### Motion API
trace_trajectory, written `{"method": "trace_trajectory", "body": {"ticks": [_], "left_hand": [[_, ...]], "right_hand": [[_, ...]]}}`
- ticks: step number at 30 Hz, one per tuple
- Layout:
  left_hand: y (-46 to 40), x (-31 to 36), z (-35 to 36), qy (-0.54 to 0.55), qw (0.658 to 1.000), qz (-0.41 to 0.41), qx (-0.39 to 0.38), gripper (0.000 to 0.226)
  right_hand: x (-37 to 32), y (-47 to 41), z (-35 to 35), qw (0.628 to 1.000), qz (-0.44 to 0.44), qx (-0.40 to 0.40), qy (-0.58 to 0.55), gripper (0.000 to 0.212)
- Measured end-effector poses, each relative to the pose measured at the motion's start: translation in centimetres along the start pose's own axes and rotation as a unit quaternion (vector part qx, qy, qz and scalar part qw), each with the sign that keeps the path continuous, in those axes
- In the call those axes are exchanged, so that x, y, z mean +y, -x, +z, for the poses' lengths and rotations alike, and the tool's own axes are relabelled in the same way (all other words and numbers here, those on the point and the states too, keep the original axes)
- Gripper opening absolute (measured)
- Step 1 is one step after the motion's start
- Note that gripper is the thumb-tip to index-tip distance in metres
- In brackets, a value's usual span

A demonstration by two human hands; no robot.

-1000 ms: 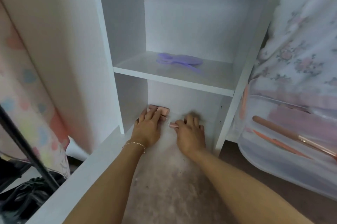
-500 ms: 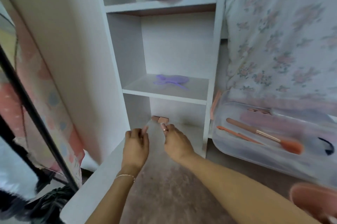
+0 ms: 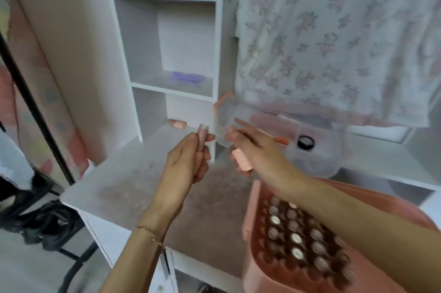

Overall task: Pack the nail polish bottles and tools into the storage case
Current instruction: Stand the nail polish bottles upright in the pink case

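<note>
Left hand [image 3: 188,161] clamped on pale pink bottle [image 3: 202,136]; right hand [image 3: 257,154] gripping peach bottle [image 3: 241,161], above pink case [image 3: 253,209] of bottles.

Shelf unit [image 3: 167,54]: white, open-fronted, at 12 o'clock; three compartments stacked.
Desk surface [image 3: 133,173]: white, dusty, worn brownish patch toward 6 o'clock; runs from centre to 8 o'clock.
Floral cloth [image 3: 334,37]: white with pink flower print, hangs at 1–2 o'clock, beside the shelf unit.
Side panel [image 3: 71,42]: plain white board, 10–11 o'clock.
Black pole [image 3: 35,111]: slanted, at 9 o'clock.
Floor [image 3: 28,268]: grey, 7–8 o'clock.
Light: soft, diffuse, even.
</note>
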State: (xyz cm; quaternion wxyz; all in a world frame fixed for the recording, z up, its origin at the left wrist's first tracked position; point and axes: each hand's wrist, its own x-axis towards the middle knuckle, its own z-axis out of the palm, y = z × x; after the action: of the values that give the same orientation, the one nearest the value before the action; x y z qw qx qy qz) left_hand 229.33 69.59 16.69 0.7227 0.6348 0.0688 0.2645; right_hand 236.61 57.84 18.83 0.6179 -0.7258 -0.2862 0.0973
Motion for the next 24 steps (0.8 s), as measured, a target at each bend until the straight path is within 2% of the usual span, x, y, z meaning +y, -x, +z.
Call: {"method": "trace_trajectory", "body": {"ticks": [2, 6, 9, 11, 13, 15, 19, 24], "left_hand": [[1.3, 0.2, 2.9, 0.025, 0.998, -0.002, -0.056, 0.032], [2.5, -0.3, 7.9, 0.055, 0.987, 0.013, -0.152, 0.009], [2.4, -0.7, 11.4, 0.024, 0.977, 0.019, -0.212, 0.013], [2.1, -1.0, 13.8, -0.029, 0.970, 0.045, -0.235, 0.011], [1.7, -1.5, 15.8, -0.085, 0.963, 0.074, -0.246, 0.014], [1.3, -1.9, 17.5, -0.129, 0.956, 0.099, -0.245, 0.017], [0.9, -2.7, 19.4, -0.173, 0.948, 0.149, -0.222, 0.022], [1.6, -3.5, 18.9, -0.199, 0.929, 0.213, -0.228, 0.026]], "right_hand": [[-0.4, 2.7, -3.5, 1.000, 0.000, 0.002, -0.007, 0.020], [-0.3, 7.8, -10.5, 0.991, -0.019, 0.005, 0.132, 0.022], [0.6, 10.6, -14.7, 0.980, -0.009, 0.027, 0.196, 0.041], [1.7, 11.9, -16.8, 0.980, 0.007, 0.035, 0.196, 0.039], [3.2, 12.6, -18.4, 0.969, 0.036, -0.013, 0.244, 0.016], [4.5, 12.9, -19.5, 0.943, 0.080, -0.087, 0.310, 0.006], [6.2, 12.7, -20.1, 0.904, 0.111, -0.128, 0.393, 0.021], [7.0, 11.7, -19.6, 0.830, 0.117, -0.157, 0.523, 0.011]]}}
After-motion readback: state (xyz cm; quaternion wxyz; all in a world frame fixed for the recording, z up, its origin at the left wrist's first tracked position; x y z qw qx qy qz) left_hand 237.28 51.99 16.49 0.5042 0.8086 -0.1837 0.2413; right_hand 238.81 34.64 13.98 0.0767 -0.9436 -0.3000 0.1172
